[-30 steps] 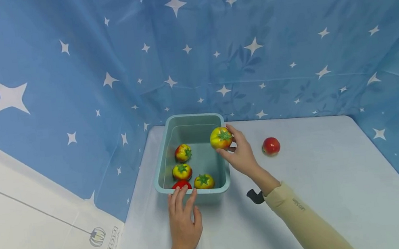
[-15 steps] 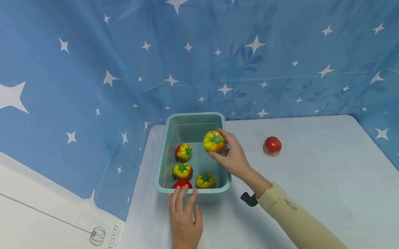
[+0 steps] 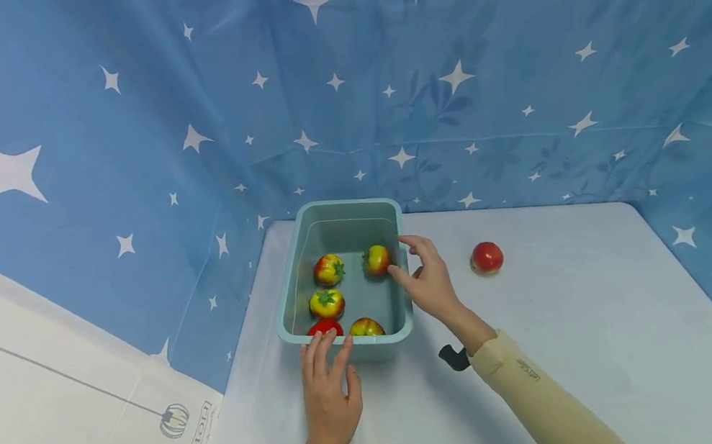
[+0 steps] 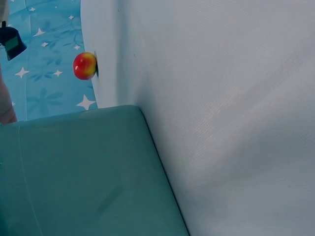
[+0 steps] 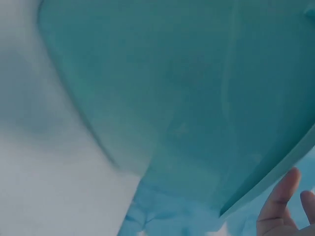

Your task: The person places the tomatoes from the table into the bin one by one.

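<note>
A teal bin [image 3: 285, 287] holds several yellow-red tomatoes with green leafy tops and a red one [image 3: 326, 328] by its near wall. The tomato [image 3: 377, 260] near the right wall lies apart from the others. My right hand [image 3: 430, 279] is over the bin's right rim beside that tomato, thumb and fingers spread with nothing between them. At the near rim, my left hand [image 3: 332, 398] has its fingertips on the edge, fingers extended. In the right wrist view, fingers [image 5: 280, 196] show beside the bin's rim. The left wrist view shows the bin's outer wall [image 4: 88, 172].
A red tomato [image 3: 486, 257] lies on the white-covered table [image 3: 568, 315], right of the bin. Behind the table hangs a blue curtain [image 3: 492, 34] with white stars. A pale wall panel [image 3: 52, 369] stands at the left.
My right hand carried a yellow-red tomato left into the bin and let it go, then drew back slightly right. The near-right tomato in the bin has turned. The left hand stayed put.
</note>
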Tool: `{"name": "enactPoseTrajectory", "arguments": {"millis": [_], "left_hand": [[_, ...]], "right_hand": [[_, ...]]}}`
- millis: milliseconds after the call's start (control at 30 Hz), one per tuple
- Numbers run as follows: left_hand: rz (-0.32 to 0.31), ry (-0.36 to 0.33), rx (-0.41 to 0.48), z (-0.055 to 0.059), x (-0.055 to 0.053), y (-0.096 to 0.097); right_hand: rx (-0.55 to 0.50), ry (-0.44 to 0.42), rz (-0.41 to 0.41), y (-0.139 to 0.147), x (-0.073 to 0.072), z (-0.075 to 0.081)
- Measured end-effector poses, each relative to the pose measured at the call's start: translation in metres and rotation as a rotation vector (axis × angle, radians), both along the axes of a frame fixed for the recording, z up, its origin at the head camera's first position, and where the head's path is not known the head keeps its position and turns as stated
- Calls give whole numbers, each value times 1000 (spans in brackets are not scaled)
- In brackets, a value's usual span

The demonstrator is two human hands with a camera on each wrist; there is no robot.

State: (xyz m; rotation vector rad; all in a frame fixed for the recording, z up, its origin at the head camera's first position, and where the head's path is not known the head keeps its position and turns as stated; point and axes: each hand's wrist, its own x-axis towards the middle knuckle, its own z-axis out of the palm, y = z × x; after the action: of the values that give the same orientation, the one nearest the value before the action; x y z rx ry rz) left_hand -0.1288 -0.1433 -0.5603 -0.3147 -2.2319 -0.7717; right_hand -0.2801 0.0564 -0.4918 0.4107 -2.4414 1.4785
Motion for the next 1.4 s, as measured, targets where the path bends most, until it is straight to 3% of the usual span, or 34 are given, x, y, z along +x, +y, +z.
{"name": "enactPoseTrajectory", "arguments": {"millis": [200, 400, 533, 667, 800, 967, 1100, 1400], "left_hand": [[4, 6, 1, 1, -2, -1], [13, -2, -3, 1, -2, -3], [12, -27, -6, 1, 1, -3], [14, -43, -16, 0, 8, -1], [11, -35, -24, -2, 12, 0], [17, -15, -24, -2, 10, 2], [16, -1, -20, -2, 7, 2], [20, -1, -4, 1, 3, 2]], "right_hand": [[-19, 10, -137, 34, -22, -20], [6, -90, -279, 82, -43, -49], [75, -184, -380, 108, -46, -70], [230, -179, -450, 128, -39, -94], [412, -157, -453, 141, -36, -108], [507, -160, -367, 149, -43, -112], [534, -230, -326, 151, -49, -113], [496, -305, -347, 152, -55, -114]]}}
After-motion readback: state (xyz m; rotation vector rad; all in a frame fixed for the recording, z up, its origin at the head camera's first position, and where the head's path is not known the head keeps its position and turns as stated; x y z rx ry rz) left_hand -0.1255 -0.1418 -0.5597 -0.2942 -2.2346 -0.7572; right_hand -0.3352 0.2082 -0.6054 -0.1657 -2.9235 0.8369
